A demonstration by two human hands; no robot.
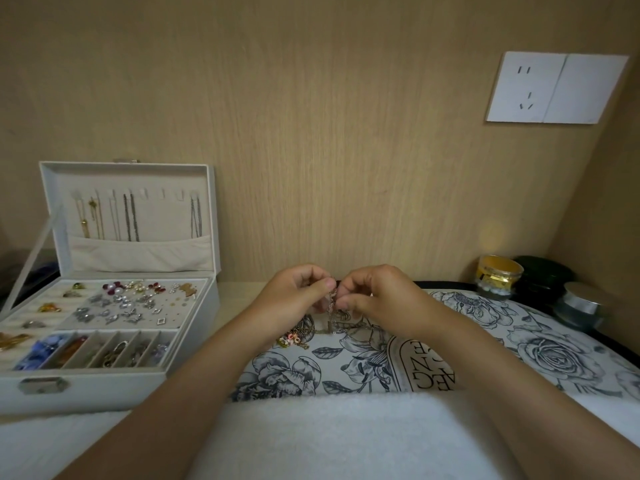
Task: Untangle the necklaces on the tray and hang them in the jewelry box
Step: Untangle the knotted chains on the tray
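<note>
white cloth (329,441) | left hand (294,294), right hand (379,299) pinch necklace (331,306) | jewelry box (104,389) open

Bare left forearm (194,382) and right forearm (485,375), unadorned left hand (294,294) and right hand (379,296), short-nailed fingers (351,301).

The place was a home dressing corner. A white hinged jewellery box with cream lining (104,389) stood open. Behind it rose a tan wood-grain panel wall (311,133). Well to its right, that wall carried a white household socket plate (554,88), and a gold-banded glass jar (498,277) and a silver-lidded glass jar (581,304) stood there, cosmetic in kind.
</note>
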